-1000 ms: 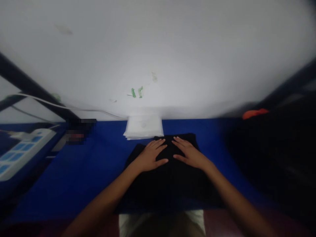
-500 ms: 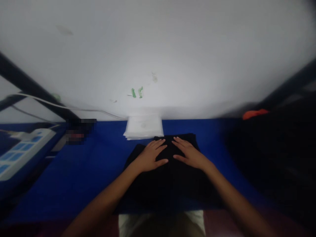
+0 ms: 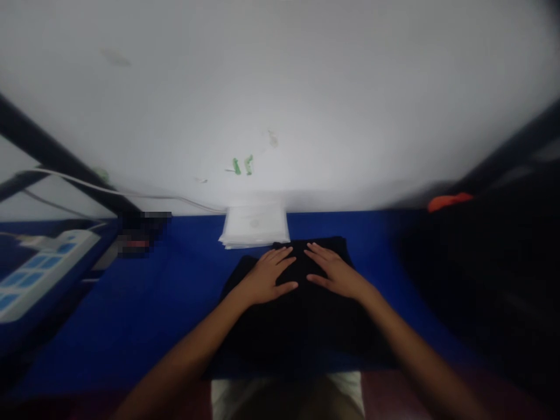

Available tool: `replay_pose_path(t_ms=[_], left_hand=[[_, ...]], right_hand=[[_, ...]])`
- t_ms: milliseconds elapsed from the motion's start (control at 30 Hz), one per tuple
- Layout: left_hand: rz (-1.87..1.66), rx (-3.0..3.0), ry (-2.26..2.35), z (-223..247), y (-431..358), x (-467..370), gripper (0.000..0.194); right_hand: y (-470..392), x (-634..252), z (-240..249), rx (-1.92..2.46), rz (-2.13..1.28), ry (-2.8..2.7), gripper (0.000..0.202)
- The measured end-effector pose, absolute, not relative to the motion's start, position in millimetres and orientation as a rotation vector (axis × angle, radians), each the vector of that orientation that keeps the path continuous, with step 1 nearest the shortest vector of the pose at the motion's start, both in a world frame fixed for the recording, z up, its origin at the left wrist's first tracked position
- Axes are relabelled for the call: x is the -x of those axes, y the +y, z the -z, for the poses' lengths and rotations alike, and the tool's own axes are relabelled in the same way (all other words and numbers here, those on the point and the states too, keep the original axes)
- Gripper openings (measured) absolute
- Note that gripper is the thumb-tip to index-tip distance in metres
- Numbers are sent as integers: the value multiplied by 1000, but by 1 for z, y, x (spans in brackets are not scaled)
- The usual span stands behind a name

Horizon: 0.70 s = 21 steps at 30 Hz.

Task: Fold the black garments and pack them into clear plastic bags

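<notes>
A black cloth (image 3: 301, 326) lies on the blue table surface (image 3: 175, 297), right in front of me. My left hand (image 3: 269, 277) rests flat on its upper left part, fingers spread. On the upper right part lies my right hand (image 3: 336, 273), palm down with the fingers apart. The two hands do not touch, and dark cloth shows between them. Just beyond the cloth, against the wall, sits a stack of flat white packets (image 3: 255, 224). Folds in the cloth are hard to make out in the dark.
A white power strip with blue sockets (image 3: 39, 271) is at the left. A pale cable (image 3: 131, 193) runs along the white wall (image 3: 332, 105). At the right is a large dark mass (image 3: 490, 280) with an orange item (image 3: 450, 202) at its back edge.
</notes>
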<state>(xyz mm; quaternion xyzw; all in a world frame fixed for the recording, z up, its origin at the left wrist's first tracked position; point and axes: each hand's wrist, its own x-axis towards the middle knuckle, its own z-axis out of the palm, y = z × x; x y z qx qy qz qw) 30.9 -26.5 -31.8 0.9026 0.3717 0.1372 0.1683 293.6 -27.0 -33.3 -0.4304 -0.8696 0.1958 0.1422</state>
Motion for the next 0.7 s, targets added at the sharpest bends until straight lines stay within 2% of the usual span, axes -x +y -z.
replay_pose_path(t_ms=[133,333,500,567,600,700], left_hand=[[-383,-2580,1059,29,-27,-32,62],[-404,-2629,988,12,-45,-29,50],[-483,-2557,941,-2,-89,-4,20],[-496,-2492,941,-5,-109,11,14],[-486,-2468,942,-5,-118,19,17],[-422,-2439,969,-2,-136,37,43]], right_hand=[[-26,-294,35,1232,-568,-2499,66],[-35,-301,20,1272,-670,-2456,60],[-75,-313,-2,1277,-869,-2395,59],[-98,-321,-5,1269,-992,-2387,57],[-109,-325,-5,1284,-1037,-2377,56],[-140,-340,-4,1370,-1100,-2344,54]])
